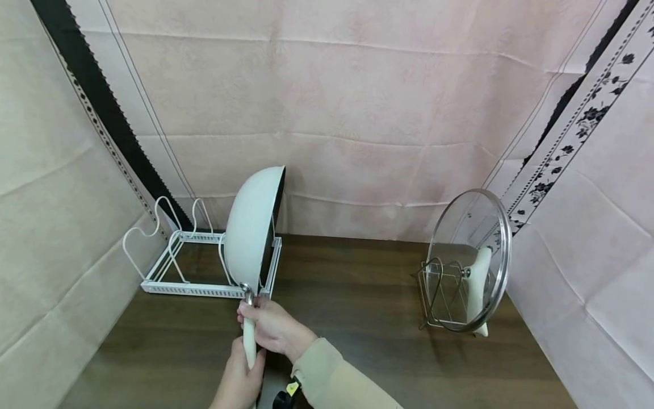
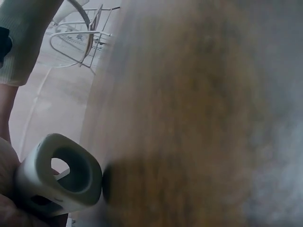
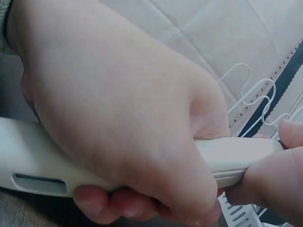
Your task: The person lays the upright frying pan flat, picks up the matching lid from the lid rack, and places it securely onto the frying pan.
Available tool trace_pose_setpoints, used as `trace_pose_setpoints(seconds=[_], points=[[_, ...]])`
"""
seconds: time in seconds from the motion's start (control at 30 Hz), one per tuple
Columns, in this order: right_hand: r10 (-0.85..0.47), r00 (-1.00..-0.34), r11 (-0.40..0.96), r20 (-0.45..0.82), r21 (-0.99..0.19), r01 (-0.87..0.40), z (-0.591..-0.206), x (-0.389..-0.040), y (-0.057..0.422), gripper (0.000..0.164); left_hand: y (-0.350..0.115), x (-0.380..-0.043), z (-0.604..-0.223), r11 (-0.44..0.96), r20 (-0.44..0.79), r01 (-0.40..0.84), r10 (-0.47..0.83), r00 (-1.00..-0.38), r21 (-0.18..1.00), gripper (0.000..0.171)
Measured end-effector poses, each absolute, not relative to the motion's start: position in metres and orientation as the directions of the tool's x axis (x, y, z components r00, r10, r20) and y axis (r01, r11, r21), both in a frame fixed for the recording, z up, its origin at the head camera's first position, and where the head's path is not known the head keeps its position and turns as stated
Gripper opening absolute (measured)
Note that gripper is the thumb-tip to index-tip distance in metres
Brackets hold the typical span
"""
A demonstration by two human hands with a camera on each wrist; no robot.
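A wok point(image 1: 251, 227), white outside and dark inside, stands on its side in the right part of a white dish rack point(image 1: 194, 289), its handle towards me. My left hand point(image 1: 241, 372) grips the pale handle point(image 1: 249, 341) close to its end; in the right wrist view its fingers wrap round it. Nearer the pan, my right hand point(image 1: 278, 329) pinches the handle, its fingers point(image 3: 274, 179) at the edge of the right wrist view. The handle's hollow end point(image 2: 66, 175) shows in the left wrist view.
At the right, a glass lid point(image 1: 503, 255) with a white handle point(image 1: 477, 284) stands upright in a small wire rack point(image 1: 434, 301). Pale cloth walls point(image 1: 357, 142) enclose the dark wooden table point(image 1: 352, 284) at the back and both sides. White wire loops point(image 1: 153, 233) rise from the dish rack's left part.
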State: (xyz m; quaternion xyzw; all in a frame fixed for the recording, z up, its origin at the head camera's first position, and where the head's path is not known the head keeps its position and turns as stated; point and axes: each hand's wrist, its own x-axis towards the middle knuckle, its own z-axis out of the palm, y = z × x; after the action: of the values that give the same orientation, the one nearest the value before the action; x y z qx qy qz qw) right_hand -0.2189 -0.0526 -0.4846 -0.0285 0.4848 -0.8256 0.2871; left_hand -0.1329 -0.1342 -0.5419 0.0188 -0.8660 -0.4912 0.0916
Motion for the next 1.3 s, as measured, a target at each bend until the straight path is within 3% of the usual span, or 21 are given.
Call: trace_pose_setpoints(seconds=[0.37,0.57,1.3], points=[[-0.520,-0.834,-0.367,-0.185,-0.833,0.414,-0.471,-0.216,-0.048,0.030,-0.130,-0.130,-0.531,0.538,0.228,0.128,-0.124,-0.966,0.833,0.042],[-0.555,-0.822,-0.369,-0.126,-0.849,0.379,-0.458,-0.213,-0.044,0.025,-0.127,-0.129,-0.525,0.548,0.285,0.165,-0.140,-0.948,0.820,0.041],[-0.648,-0.758,-0.406,0.077,-0.877,0.258,-0.414,-0.194,-0.022,0.031,-0.113,-0.122,-0.501,0.588,0.467,0.289,-0.174,-0.867,0.755,0.043]])
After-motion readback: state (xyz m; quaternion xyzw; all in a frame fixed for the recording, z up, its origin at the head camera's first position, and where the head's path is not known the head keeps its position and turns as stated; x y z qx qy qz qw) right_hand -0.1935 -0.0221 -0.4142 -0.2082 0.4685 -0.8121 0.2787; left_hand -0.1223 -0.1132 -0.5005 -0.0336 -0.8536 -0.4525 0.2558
